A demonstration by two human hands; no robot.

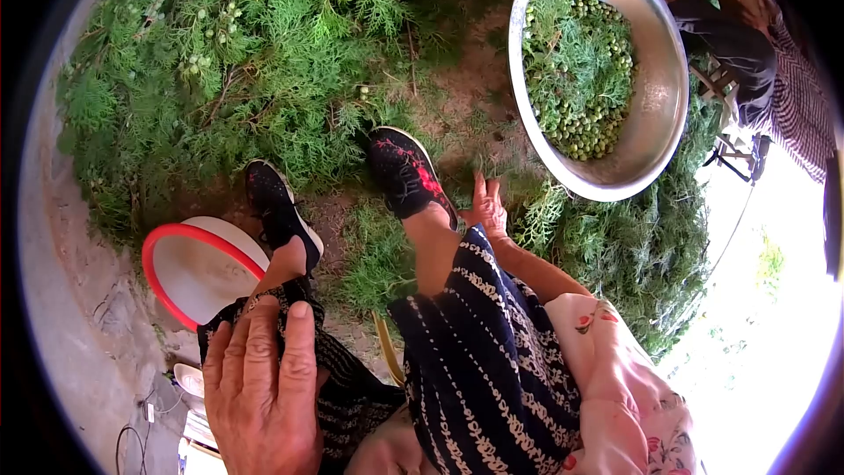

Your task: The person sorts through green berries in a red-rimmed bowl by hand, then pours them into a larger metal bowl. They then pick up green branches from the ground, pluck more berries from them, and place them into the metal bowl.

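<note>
My left hand (pixel 264 387) is raised over my left knee, its fingers stretched out and the back of the hand showing. No object shows in it. My right hand (pixel 486 208) reaches down beside my right shoe (pixel 404 171), fingers apart, close to the ground and loose green sprigs; its fingertips partly blend with the litter. Nearest it is a large metal basin (pixel 658 114) with small round green cones (pixel 598 136) and feathery evergreen sprigs (pixel 571 48) inside. A big heap of cut evergreen branches (pixel 264 62), some bearing cones, lies in front of my feet.
A white tub with a red rim (pixel 163 237) tilts beside my left shoe (pixel 280 211). More branches (pixel 615 246) lie on the right below the basin. Another person's dark-trousered leg (pixel 730 44) is beyond the basin. Cables (pixel 141 440) lie at the lower left by the wall.
</note>
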